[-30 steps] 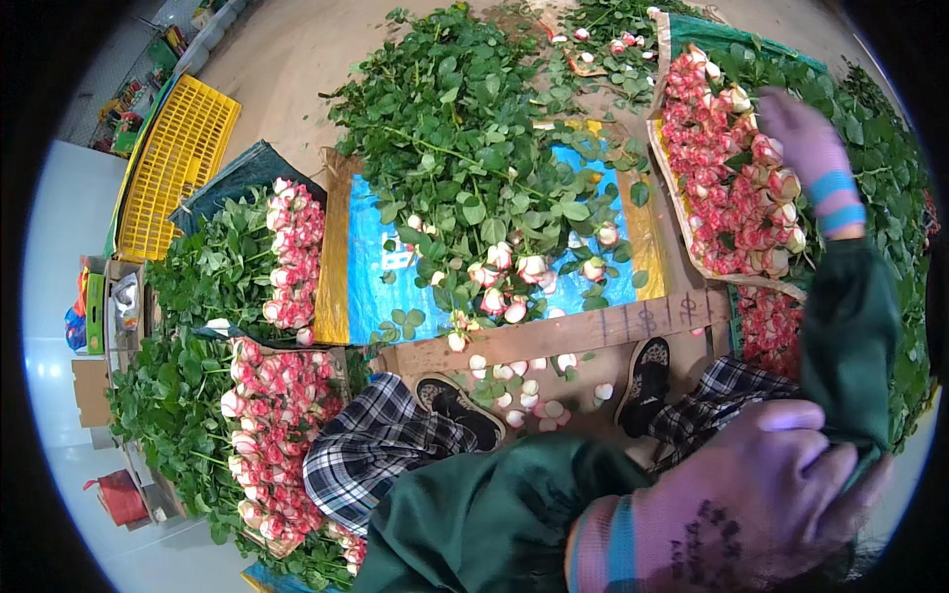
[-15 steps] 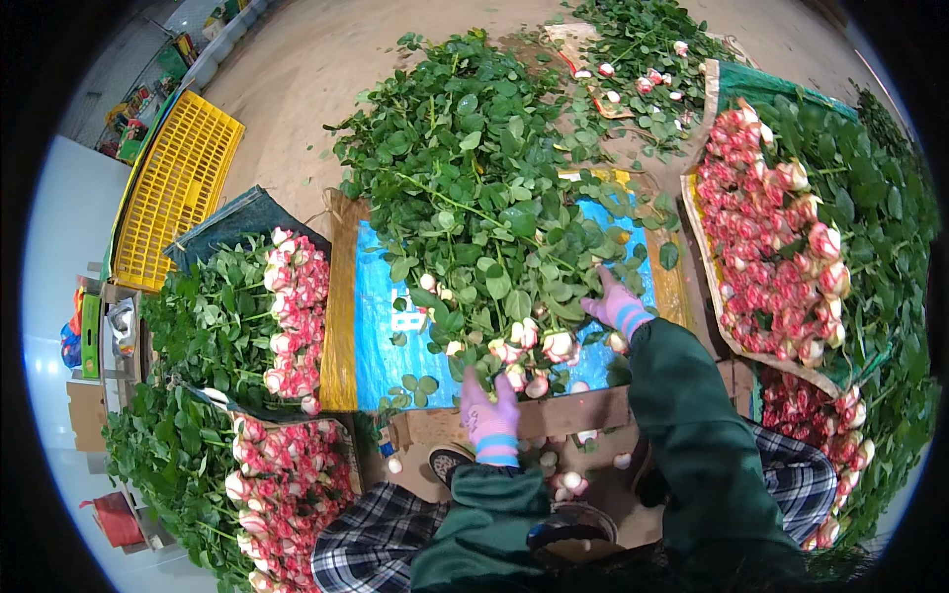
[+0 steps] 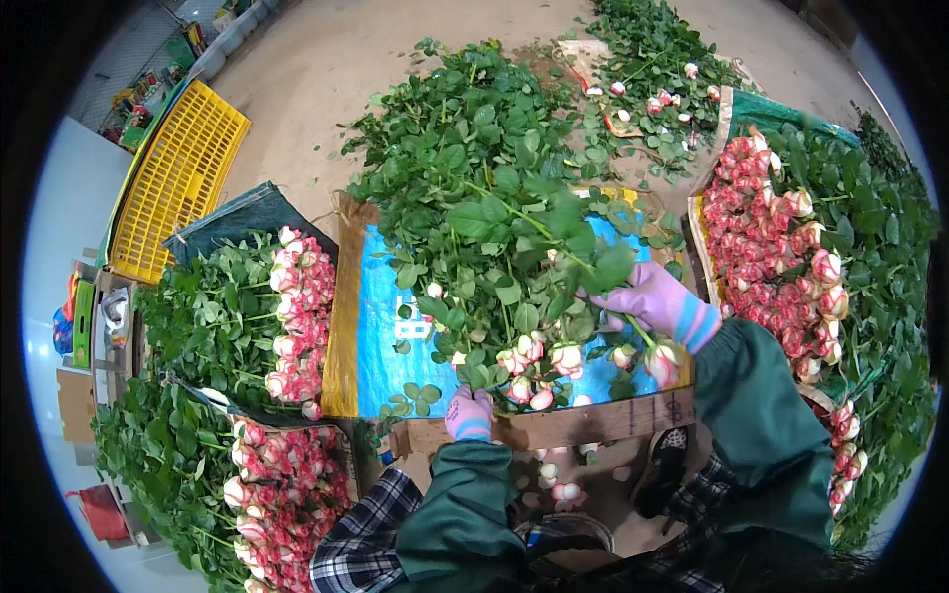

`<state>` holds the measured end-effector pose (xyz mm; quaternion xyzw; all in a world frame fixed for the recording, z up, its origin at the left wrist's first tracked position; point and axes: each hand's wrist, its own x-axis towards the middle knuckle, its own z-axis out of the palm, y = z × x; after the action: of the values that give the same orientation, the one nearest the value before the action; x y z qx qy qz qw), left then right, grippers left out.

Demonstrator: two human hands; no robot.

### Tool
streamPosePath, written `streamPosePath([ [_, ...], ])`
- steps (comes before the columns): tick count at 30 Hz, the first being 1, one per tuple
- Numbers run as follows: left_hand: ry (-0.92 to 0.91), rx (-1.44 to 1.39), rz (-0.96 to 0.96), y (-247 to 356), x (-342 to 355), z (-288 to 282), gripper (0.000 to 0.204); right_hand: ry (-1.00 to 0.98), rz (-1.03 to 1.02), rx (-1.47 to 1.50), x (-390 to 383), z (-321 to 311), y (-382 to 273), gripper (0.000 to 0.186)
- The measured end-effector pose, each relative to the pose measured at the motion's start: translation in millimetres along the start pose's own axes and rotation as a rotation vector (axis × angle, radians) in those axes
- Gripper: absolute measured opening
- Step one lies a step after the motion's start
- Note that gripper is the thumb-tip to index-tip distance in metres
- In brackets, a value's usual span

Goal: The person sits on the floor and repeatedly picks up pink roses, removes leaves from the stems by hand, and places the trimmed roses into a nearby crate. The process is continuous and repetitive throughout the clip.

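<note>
My right hand [image 3: 660, 304], in a lilac glove with a striped cuff, is closed round the stem of a rose [image 3: 662, 367]. Its pink-and-white bloom hangs below the hand toward me, and its leafy stem slants up to the far left. At the near edge of the blue sheet [image 3: 378, 371], my left hand [image 3: 469, 413] has its fingers curled in; what they may hold is hidden. Just beyond it, several rose blooms [image 3: 529, 361] stick out of a large heap of leafy rose stems [image 3: 465, 168].
Bunched roses lie at the left [image 3: 297, 321] and right [image 3: 761, 227], partly wrapped in sheeting. A wooden edge [image 3: 593, 420] runs along the front of the work surface. Beneath it stands a bucket [image 3: 563, 534]. A yellow crate [image 3: 178, 183] is at the far left; more cut stems [image 3: 652, 59] lie on the floor.
My right hand has moved right and nearer, lifting a rose off the heap. My left hand has drawn back slightly to the left, its spread fingers now curled. The view has shifted slightly.
</note>
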<state>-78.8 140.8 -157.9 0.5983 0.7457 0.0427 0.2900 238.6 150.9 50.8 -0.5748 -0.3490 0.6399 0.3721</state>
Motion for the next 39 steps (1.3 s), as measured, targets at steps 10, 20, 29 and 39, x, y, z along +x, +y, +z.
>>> streamPosePath([
  [10, 0.036, -0.035, 0.160, 45, 5, -49, 0.038, -0.060, -0.135, 0.170, -195, 100, -73, 0.027],
  [20, -0.064, -0.085, 0.814, 131, -164, -187, 0.025, 0.013, -0.216, 0.487, -177, 110, -8, 0.043],
  [29, 0.124, -0.294, 1.459, 115, -224, -175, 0.074, -0.077, -0.244, 0.536, -148, 116, 6, 0.032],
  [39, -0.125, -0.417, 1.429, 127, -214, -177, 0.060, -0.234, -0.088, 0.318, -145, 105, -8, 0.038],
])
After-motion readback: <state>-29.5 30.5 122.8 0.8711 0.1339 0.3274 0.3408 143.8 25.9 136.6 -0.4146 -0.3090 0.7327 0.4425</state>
